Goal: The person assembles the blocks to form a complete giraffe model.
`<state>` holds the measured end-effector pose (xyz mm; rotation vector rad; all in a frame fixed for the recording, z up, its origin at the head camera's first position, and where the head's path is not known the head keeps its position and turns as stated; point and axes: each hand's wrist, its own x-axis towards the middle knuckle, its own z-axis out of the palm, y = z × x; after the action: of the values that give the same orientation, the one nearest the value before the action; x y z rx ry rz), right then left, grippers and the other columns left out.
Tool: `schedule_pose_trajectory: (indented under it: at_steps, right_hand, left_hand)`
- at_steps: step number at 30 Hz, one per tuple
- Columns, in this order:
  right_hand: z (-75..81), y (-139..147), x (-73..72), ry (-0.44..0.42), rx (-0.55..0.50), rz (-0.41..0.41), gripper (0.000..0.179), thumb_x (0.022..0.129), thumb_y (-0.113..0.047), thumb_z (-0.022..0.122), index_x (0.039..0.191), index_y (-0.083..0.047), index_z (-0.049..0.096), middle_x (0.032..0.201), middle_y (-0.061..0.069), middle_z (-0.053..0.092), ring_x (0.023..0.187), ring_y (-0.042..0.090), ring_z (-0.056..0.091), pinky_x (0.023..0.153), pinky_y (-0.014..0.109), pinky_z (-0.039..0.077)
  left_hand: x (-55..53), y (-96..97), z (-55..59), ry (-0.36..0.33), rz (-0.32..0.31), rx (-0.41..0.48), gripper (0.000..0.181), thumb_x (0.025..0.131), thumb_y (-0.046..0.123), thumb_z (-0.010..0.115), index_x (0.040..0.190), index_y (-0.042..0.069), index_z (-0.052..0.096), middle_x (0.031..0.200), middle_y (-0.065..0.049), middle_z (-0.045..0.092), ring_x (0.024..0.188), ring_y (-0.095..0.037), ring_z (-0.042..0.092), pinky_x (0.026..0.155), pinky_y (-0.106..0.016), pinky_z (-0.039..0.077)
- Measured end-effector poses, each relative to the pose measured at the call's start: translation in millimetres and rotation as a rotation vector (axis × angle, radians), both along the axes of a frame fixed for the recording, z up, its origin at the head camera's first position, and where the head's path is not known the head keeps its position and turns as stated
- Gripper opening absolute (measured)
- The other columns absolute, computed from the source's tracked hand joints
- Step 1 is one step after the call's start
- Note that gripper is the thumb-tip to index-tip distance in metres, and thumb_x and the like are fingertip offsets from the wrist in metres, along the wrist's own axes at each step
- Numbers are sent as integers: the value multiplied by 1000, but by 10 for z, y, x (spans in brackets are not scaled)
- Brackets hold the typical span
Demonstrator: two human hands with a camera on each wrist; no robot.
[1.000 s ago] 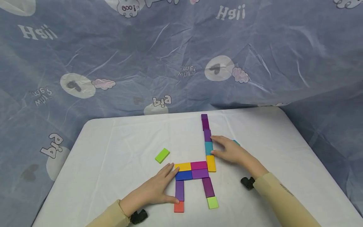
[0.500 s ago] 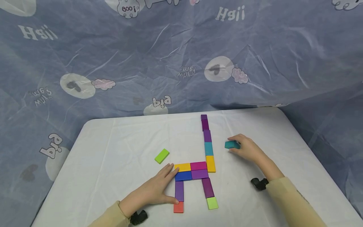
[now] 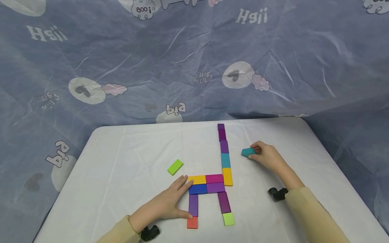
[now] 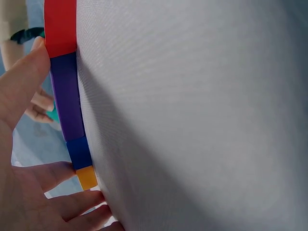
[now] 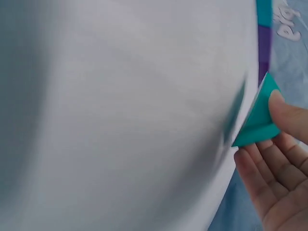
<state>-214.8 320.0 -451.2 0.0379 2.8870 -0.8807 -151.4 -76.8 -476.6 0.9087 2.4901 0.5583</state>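
Observation:
Flat coloured blocks lie on the white table in an animal-like figure with a body, two legs and a tall neck. My left hand (image 3: 165, 202) is spread along its left side. Its index finger touches the end where the yellow block (image 3: 197, 180) and blue block (image 3: 198, 189) meet; its thumb lies by the purple block (image 3: 193, 205) and red block (image 3: 192, 222) of the left leg. To the right of the neck, my right hand (image 3: 269, 158) pinches a teal block (image 3: 248, 152) between thumb and fingers. In the right wrist view this teal block (image 5: 260, 113) shows a triangular side.
A loose green block (image 3: 175, 167) lies left of the figure. The neck runs from an orange block (image 3: 227, 177) through a light-blue block (image 3: 226, 160) to purple blocks (image 3: 222, 134) near the table's far edge. A patterned blue-grey cloth (image 3: 182, 60) hangs behind the table.
My right hand has left the neck, moved right and picked up the teal block, which now sits turned in its fingers. My left hand has stayed in place.

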Motion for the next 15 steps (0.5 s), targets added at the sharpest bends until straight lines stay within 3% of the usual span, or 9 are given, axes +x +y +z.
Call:
schedule_pose_trajectory:
  at_steps: [9,15]
  right_hand:
    - [66,-23,-430,-105,-203,-73,50,98,-26,61,138,1,50,135,26,54,121,37,53,102,49,47]
    - [72,-129,-699,-114,-224,-109,51,101,-30,55,142,0,46,142,26,48,127,39,49,106,50,44]
  left_hand:
    - [1,-21,13,-13,-1,2,109,73,66,75,158,18,25,165,-10,16,153,-30,16,113,-52,38]
    - [-6,-33,14,-7,2,2,109,73,66,75,158,20,24,166,-9,16,153,-30,16,112,-52,38]
